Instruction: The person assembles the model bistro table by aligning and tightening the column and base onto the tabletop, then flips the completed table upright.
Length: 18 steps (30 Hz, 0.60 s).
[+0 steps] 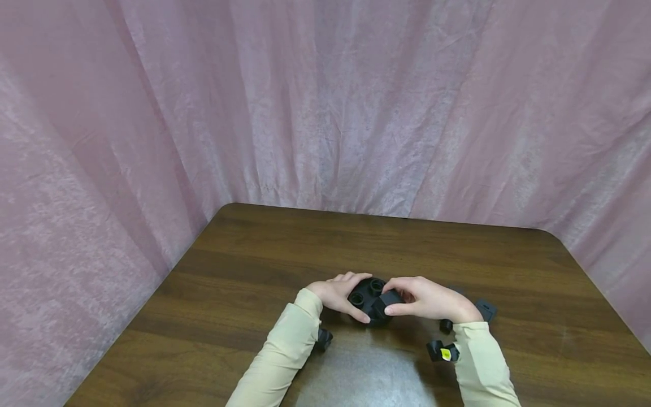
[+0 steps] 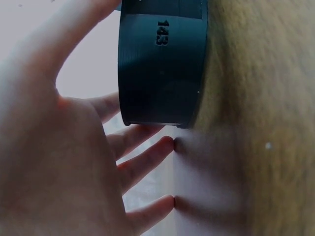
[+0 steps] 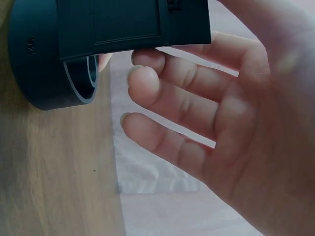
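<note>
On the table lies a round black base [image 1: 367,299] with ring-shaped openings on top; the number 143 is marked on its side wall [image 2: 162,73] in the left wrist view. My left hand [image 1: 338,294] holds this base from the left, thumb at the near side and fingers round the far side. Between the thumb and fingers of my right hand [image 1: 429,301] is a black square-faced block [image 1: 391,301], pinched over the right part of the base. The right wrist view shows the block's flat face [image 3: 128,22] with a recessed panel, close against the base. Whether it is seated there, I cannot tell.
Beside the right forearm are a black piece with a yellow label [image 1: 446,354], a small black knob-like part [image 1: 446,326] and a flat dark piece [image 1: 485,310]. Another black part [image 1: 323,338] sits by the left wrist. A pink curtain [image 1: 325,113] hangs behind the wooden table [image 1: 264,243].
</note>
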Each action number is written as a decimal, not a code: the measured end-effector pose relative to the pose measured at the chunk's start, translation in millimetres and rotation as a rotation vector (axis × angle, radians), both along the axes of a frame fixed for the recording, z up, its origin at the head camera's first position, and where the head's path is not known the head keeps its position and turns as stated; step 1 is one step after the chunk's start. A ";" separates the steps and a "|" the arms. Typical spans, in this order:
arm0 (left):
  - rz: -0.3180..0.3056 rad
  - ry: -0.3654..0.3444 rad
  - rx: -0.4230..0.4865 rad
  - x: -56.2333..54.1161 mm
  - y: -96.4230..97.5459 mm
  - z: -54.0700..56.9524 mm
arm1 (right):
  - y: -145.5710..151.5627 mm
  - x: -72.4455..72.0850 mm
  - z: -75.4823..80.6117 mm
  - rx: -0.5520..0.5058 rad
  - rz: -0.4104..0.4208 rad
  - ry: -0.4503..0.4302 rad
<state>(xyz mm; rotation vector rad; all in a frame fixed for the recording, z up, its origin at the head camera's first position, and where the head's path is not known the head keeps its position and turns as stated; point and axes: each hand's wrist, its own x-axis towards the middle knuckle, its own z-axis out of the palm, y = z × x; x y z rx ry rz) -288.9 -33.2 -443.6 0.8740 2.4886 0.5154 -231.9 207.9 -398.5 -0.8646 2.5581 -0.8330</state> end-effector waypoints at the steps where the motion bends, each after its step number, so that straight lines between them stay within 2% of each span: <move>1: 0.003 -0.003 0.005 0.1 -0.3 0.0 | -0.3 0.1 0.1 0.000 -0.001 -0.004; 8: 0.005 -0.013 0.006 0.3 -1.4 -0.1 | 8.8 -1.8 1.6 -0.026 0.011 0.001; 13: -0.003 -0.015 0.017 1.1 -1.2 2.2 | 36.4 -0.2 5.1 -0.040 -0.065 0.072; 15: -0.008 -0.015 0.018 1.1 -1.2 2.8 | 50.0 2.1 6.0 -0.019 -0.097 0.085; 18: -0.013 -0.017 0.017 0.7 -1.6 3.0 | 69.6 5.5 4.9 0.022 -0.101 0.105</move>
